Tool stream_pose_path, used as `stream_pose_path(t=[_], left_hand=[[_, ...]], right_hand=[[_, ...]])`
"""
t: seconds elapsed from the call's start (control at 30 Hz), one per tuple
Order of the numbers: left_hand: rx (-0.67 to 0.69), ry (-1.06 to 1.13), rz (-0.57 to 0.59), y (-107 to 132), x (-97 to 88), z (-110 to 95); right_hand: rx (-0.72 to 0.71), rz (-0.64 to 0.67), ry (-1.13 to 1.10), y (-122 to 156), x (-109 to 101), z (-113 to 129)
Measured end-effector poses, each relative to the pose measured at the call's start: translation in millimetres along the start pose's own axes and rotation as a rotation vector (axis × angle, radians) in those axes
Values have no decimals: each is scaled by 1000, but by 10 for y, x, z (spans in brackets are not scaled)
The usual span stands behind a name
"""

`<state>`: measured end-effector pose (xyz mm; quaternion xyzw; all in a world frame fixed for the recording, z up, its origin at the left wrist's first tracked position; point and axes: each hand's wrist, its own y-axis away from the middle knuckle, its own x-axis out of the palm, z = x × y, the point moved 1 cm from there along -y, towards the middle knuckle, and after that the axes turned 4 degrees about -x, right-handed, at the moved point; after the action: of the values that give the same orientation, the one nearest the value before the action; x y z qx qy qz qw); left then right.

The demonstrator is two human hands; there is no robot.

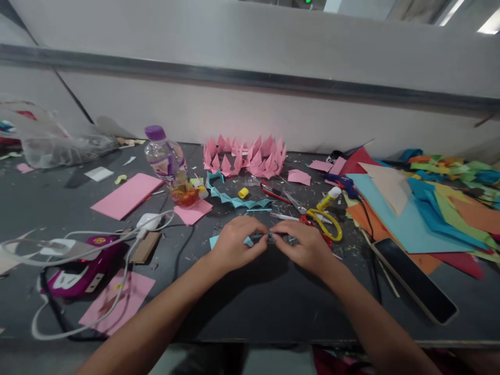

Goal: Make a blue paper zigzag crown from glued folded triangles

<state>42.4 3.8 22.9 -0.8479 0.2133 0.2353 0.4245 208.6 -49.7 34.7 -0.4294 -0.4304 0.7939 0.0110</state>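
My left hand (234,245) and my right hand (307,246) meet at the middle of the dark table (253,307). Both are closed in a pinch on a small strip of teal paper (269,238) held between their fingertips. A teal corner of that paper shows under my left hand. Just beyond the hands lie a folded teal zigzag strip (234,199) and a ring of pink folded paper points (246,156). Yellow-handled scissors (322,221) lie right beside my right hand.
A plastic bottle (167,164) stands left of centre by pink paper sheets (127,195). A magenta device (84,265) with white cables sits at the left. Coloured paper sheets (422,208) pile up on the right, with a black phone (416,278), a glue stick (328,198) and a red cutter (273,191).
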Motion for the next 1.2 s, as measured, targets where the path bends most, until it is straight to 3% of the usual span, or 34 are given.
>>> stream_pose_path(t=[0.3, 0.47, 0.77, 1.03, 1.2], left_hand=[[-14, -27, 43, 19, 17, -45], [-57, -3, 10, 22, 17, -94], [-203, 61, 31, 19, -113, 32], [-80, 140, 100, 48, 11, -62], [-85, 132, 85, 83, 44, -70]], right_hand=[[-11, -11, -11, 89, 84, 34], [-42, 0, 20, 116, 49, 79], [103, -4, -34, 117, -96, 48], [126, -13, -71, 156, -20, 61], [96, -21, -10, 159, 23, 109]])
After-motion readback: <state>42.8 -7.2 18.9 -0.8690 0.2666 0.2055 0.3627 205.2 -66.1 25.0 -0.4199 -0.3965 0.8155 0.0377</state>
